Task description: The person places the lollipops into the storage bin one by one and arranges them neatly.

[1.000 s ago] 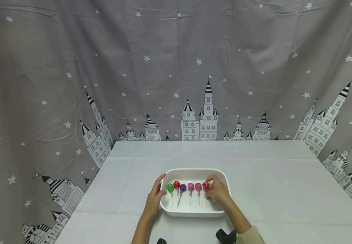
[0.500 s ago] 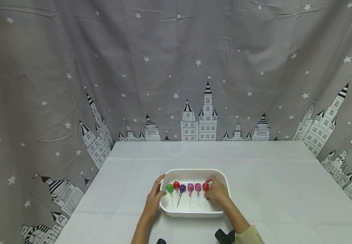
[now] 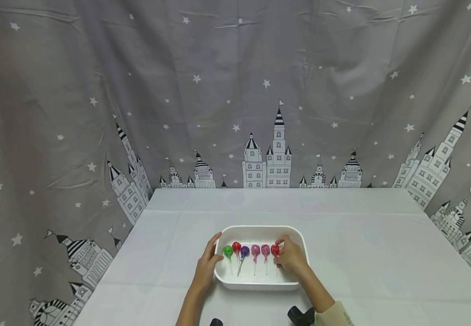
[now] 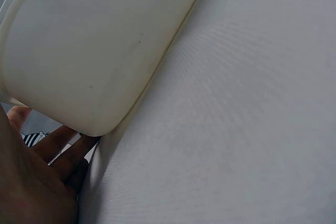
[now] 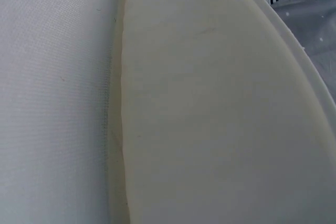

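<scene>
A row of wrapped lollipops lies in a white tray (image 3: 260,286). From the left come a green lollipop (image 3: 228,251), a red one, a purple lollipop (image 3: 245,251), two pink ones, and at the right end another red lollipop (image 3: 275,249). My right hand (image 3: 291,258) reaches over the tray's right side and pinches that end lollipop between thumb and fingers. At the left side, my left hand (image 3: 206,265) holds the tray, thumb at the rim and fingers along the outer wall (image 4: 94,45). The right wrist view shows mostly the tray's outer wall (image 5: 199,98); the right fingers are hidden there.
The tray stands on a white-covered table (image 3: 362,244). Behind it hangs a grey curtain (image 3: 203,104) printed with castles and stars. A dark object (image 3: 302,315) sits at the right wrist, and another dark piece (image 3: 216,322) shows at the bottom edge.
</scene>
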`<state>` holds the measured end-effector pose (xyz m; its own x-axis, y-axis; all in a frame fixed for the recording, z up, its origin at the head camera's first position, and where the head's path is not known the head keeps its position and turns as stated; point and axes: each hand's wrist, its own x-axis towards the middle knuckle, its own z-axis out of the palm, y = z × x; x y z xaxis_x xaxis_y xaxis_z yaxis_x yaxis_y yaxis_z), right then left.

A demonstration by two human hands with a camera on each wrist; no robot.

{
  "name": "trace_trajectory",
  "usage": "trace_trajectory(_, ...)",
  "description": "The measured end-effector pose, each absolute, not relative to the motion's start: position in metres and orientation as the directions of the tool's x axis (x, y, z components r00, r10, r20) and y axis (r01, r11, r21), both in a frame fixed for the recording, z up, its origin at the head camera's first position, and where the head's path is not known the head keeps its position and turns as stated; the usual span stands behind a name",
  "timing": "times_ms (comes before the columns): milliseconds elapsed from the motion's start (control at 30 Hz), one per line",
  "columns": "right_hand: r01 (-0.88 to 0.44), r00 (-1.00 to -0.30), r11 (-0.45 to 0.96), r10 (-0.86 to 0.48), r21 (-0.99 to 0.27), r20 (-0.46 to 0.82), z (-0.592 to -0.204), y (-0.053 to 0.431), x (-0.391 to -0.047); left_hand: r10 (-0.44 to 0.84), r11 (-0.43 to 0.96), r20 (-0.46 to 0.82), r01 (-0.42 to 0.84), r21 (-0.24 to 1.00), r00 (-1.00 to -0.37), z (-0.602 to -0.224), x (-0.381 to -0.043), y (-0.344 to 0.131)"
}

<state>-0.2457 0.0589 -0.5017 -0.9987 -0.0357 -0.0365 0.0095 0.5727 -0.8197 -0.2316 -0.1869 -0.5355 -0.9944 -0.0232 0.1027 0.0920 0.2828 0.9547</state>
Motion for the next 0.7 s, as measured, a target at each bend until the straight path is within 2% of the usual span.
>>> trace_trajectory(233, 0.035, -0.998, 0.562, -0.027, -0.826, -0.06, -0.4987, 0.0569, -0.2447, -0.03, 0.284, 0.095, 0.083, 0.955, -0.995, -0.5361, -0.2317, -0.1878)
trace_trajectory(700, -0.022, -1.0, 0.638, -0.006, -0.77, 0.024, -0.4961, 0.0596, -0.2421, 0.018, 0.251, 0.101, 0.102, 0.963, -0.995, -0.5327, -0.2289, -0.1915)
